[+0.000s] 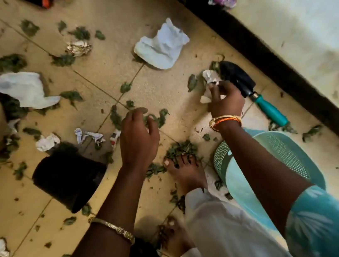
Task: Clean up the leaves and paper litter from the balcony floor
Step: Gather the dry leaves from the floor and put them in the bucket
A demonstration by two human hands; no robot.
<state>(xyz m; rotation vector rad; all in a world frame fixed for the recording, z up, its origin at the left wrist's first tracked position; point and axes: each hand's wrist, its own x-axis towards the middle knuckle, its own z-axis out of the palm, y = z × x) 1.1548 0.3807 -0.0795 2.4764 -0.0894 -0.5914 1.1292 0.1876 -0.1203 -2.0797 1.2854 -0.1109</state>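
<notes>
I see my right hand pinching crumpled paper beside the trowel, my left hand loosely spread, holding nothing, above scattered leaves.

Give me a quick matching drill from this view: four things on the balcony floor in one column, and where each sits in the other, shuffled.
Things:
1. trowel
2. black pot
3. crumpled paper
4. teal basket

Places:
A. pinched in the right hand
B. lying on its side, left of the left hand
C. on the floor beside the dark wall base
D. under the right forearm

Pairs: 1-C, 2-B, 3-A, 4-D
</notes>
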